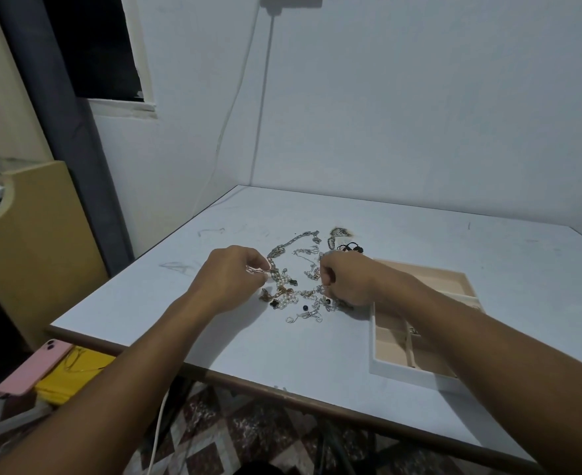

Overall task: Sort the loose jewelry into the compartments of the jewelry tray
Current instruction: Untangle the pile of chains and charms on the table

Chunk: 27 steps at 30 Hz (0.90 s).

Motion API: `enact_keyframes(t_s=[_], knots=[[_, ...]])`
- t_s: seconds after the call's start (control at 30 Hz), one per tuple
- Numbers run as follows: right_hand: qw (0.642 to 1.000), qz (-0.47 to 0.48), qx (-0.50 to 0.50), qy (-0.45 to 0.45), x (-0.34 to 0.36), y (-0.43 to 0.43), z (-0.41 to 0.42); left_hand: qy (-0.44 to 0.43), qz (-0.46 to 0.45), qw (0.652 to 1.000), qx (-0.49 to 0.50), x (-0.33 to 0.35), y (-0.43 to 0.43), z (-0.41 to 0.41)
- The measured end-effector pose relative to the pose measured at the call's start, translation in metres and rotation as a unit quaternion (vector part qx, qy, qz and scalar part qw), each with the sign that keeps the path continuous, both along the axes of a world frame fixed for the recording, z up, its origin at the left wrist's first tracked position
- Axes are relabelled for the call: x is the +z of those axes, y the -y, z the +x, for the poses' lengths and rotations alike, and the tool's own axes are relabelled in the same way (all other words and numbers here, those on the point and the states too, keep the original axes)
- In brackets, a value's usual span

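The tabletop (419,228) is taken up at its near right by the jewelry tray (402,373), whose compartments are partly hidden under the right forearm. Left of the tray, a tangled pile of jewelry (296,293) is spread between both hands. Since chains, pearls and small charms are knotted together, a pull on one piece is likely to drag its neighbours along or scatter them toward the near edge. The left hand (233,274) is closed in a pinch on the near end of a chunky link chain (287,244) at the pile's left. The right hand (347,281) is curled into the pile's right side, just beside the tray. What it grips cannot be told.
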State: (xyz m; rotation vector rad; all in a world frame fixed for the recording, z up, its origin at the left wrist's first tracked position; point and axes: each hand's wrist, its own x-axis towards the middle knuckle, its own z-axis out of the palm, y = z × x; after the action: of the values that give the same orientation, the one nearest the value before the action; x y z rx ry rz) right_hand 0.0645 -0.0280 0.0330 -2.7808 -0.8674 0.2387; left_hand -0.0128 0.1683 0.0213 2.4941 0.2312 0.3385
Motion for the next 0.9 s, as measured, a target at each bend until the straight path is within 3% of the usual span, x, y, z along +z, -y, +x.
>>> enact_keyframes(t_s=[0.23, 0.43, 0.67, 0.9], knots=[[0.991, 0.13, -0.025, -0.006, 0.014, 0.027, 0.008, 0.018, -0.018, 1.0, -0.017, 0.002, 0.02, -0.009], [0.962, 0.265, -0.05, -0.036, 0.031, 0.073, -0.008, 0.058, -0.043, 0.991, -0.116, -0.011, 0.084, -0.029], [0.973, 0.21, -0.085, -0.041, 0.025, 0.123, -0.043, 0.082, 0.0, 0.979, -0.185, -0.034, 0.145, -0.043], [0.982, 0.151, -0.106, -0.051, 0.011, 0.137, -0.052, 0.077, 0.017, 0.98, -0.181, -0.04, 0.154, -0.043]])
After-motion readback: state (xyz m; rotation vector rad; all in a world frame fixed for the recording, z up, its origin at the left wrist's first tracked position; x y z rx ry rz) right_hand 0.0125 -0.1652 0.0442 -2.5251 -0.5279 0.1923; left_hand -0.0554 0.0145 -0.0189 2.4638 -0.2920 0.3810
